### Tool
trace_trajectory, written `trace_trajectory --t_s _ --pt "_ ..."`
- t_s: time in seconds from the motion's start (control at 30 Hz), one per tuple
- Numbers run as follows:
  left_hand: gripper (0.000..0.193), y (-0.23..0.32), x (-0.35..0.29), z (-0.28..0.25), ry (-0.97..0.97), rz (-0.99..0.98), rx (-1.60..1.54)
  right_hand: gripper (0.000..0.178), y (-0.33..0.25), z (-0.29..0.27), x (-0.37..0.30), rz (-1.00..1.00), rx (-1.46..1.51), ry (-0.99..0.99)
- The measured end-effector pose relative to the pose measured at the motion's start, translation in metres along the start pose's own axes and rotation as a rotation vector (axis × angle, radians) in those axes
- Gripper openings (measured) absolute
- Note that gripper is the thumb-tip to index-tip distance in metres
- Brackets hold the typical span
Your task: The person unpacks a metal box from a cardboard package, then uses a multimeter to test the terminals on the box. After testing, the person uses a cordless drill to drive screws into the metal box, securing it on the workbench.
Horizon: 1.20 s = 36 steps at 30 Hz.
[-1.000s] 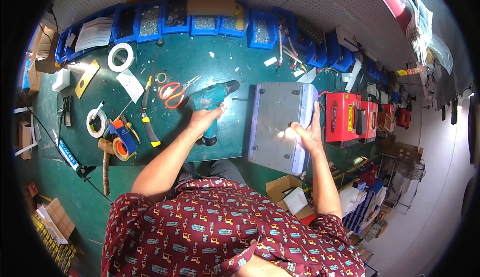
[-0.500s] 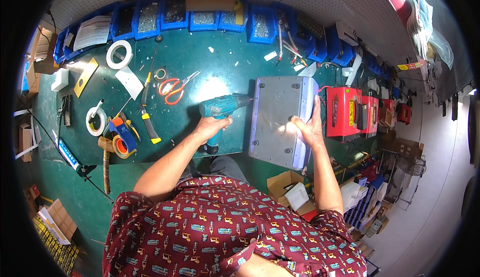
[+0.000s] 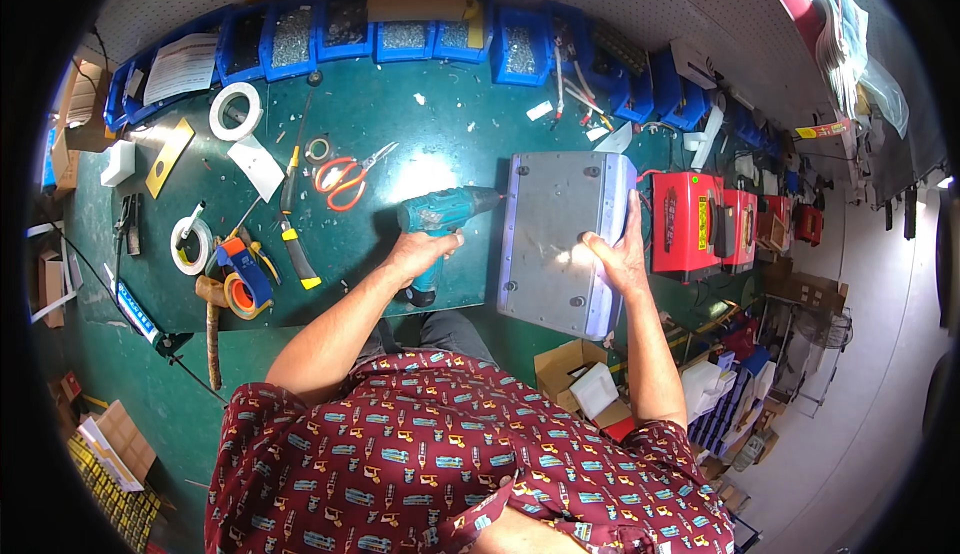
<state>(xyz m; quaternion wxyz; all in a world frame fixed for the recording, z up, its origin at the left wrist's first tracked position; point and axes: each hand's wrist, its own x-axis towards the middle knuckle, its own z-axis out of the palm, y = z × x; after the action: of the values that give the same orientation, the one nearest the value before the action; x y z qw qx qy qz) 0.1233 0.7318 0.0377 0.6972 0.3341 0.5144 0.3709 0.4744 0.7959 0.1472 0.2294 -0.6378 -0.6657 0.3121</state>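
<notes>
My left hand [image 3: 421, 255] is wrapped round the grip of a teal cordless drill [image 3: 438, 212]. The drill points right, and its bit meets the left side of a grey metal case [image 3: 553, 229]. Small round feet stand at the corners of the case's upward face, and a pale lilac rim runs round it. My right hand [image 3: 622, 257] grips the case's right side, thumb on the edge of the grey face and fingers along the far side, partly hidden.
Orange-handled scissors [image 3: 342, 183], a box cutter [image 3: 297, 254], tape rolls [image 3: 236, 112] and a hammer [image 3: 211, 294] lie left on the green bench [image 3: 400, 114]. Blue bins [image 3: 521, 52] of small fasteners line the back. Red machines [image 3: 687, 222] stand right of the case. An open carton [image 3: 560, 366] sits below.
Almost nothing differs. Both hands, the drill and the case keep their places, while the view has shifted very slightly.
</notes>
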Motion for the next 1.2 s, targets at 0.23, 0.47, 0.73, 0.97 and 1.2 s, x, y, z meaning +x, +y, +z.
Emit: trace_trajectory --t_s 0.23,0.47,0.73,0.97,1.2 --pt "0.015 -0.001 0.003 -0.002 -0.023 -0.021 0.019 0.115 -0.009 -0.002 0.000 0.009 -0.022 -0.002" --pt "0.014 0.011 0.003 -0.003 -0.023 -0.046 0.038 0.116 -0.008 -0.002 0.000 0.013 -0.023 -0.009" --pt "0.032 0.027 0.026 -0.041 -0.063 0.240 0.579 0.115 -0.007 -0.004 0.002 0.006 -0.035 -0.012" --pt "0.044 0.062 0.050 -0.048 -0.206 0.054 0.726 0.115 -0.007 -0.003 0.000 0.028 -0.025 -0.008" --pt "0.045 0.053 0.035 -0.038 -0.104 0.007 0.631 0.114 -0.003 -0.001 0.000 0.007 -0.065 0.017"
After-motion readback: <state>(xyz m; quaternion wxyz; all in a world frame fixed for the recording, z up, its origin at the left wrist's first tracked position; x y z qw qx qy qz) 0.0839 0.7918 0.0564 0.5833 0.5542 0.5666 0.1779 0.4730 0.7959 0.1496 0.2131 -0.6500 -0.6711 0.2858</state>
